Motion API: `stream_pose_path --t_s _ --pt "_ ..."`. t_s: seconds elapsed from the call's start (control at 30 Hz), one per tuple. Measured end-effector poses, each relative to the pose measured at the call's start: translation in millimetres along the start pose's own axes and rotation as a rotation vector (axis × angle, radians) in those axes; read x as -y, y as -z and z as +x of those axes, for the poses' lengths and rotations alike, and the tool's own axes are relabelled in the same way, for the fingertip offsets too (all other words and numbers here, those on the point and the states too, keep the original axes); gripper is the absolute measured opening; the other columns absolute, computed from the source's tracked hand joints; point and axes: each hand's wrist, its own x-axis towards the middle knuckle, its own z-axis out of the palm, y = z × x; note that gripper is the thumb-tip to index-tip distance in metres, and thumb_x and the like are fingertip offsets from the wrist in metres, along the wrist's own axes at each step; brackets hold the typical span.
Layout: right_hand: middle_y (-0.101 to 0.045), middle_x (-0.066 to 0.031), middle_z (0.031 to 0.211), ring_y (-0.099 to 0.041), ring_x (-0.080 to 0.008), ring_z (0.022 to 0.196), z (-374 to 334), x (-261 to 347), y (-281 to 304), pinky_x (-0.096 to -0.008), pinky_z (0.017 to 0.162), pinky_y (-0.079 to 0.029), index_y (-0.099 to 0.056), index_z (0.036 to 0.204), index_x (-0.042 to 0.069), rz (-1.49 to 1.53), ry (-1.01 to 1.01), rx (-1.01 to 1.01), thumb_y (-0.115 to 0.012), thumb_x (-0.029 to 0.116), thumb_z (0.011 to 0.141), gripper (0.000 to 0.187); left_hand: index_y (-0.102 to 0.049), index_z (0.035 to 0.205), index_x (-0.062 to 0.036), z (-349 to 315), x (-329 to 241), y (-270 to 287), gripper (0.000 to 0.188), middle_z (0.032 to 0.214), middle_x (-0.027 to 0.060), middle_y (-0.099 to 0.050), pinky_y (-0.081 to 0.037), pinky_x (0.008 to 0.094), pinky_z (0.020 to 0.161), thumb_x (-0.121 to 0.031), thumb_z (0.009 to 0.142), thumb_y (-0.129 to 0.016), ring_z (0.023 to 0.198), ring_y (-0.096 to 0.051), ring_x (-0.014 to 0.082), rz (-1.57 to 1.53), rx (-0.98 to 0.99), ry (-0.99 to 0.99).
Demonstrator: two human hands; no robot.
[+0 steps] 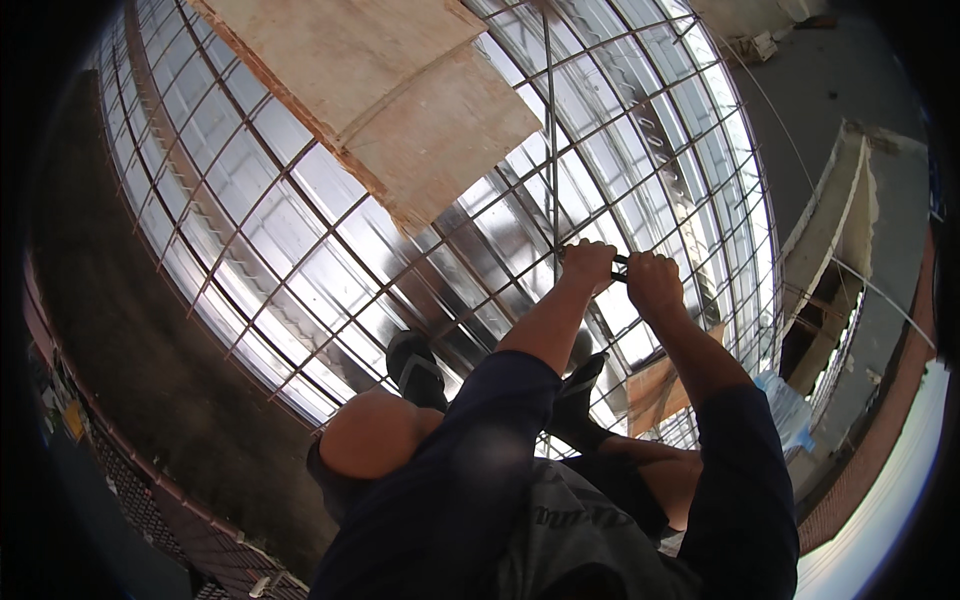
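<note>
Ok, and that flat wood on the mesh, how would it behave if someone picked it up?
The wood would probably stay stiff, since it spans the gaps with no visible sag. It looks broad, so likely awkward to lift by one corner. Its left edge looks ragged and may splinter.

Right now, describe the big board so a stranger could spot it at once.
Find the grid of thin rods above shiny metal sheets. Toward the picture's top, beyond the left hand, lies the big brownish board. It's solid, unlike the rods, and larger than the second board lower in view.
</note>
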Motion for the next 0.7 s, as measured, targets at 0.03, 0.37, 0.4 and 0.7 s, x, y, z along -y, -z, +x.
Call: stream_pose_path --t_s 0.03,0.37,0.4,0.7 --pt "-0.061 -0.0084 0.069 -0.065 -0.0207 0.062 -6 -2 -1 -0.0392 0.059 -0.056 -0.061 0.093 -0.004 0.094 0.099 -0.048 -0.054 0.015 0.085 0.022 -0.064 0.098 -0.0161 0 3 0 0.024 0.099 0.0062 -0.066 -0.049 0.0460 0.085 -0.016 0.073 -0.066 0.102 -0.062 0.0275 0.018 0.090 -0.032" --pt "-0.060 -0.0145 0.058 -0.062 -0.0229 0.045 -26 29 -43 -0.0354 0.039 -0.053 -0.057 0.073 -0.011 0.928 -0.152 0.574 -0.059 0.014 0.081 0.026 -0.071 0.094 -0.0132 -28 8 -18 0.019 0.099 0.0091 -0.068 -0.026 0.0482 0.109 -0.015 0.077 -0.063 0.107 -0.059 0.0256 0.201 0.234 -0.137" --pt "-0.060 -0.0147 0.058 -0.063 -0.0230 0.045 -32 36 -50 -0.0354 0.041 -0.053 -0.057 0.073 -0.010 0.938 -0.138 0.490 -0.059 0.013 0.080 0.024 -0.071 0.095 -0.0136 -31 6 -21 0.019 0.099 0.0086 -0.068 -0.026 0.0487 0.109 -0.015 0.078 -0.063 0.108 -0.058 0.0260 0.188 0.179 -0.147" --pt "-0.062 -0.0148 0.069 -0.063 -0.0236 0.052 5 -26 -3 -0.0372 0.045 -0.055 -0.061 0.084 -0.008 1.224 -0.214 0.986 -0.067 0.012 0.079 0.021 -0.058 0.102 -0.0130 -43 -9 -39 0.029 0.095 0.0060 -0.058 -0.034 0.0493 0.099 -0.015 0.074 -0.065 0.099 -0.055 0.0258 0.031 -0.452 -0.193"
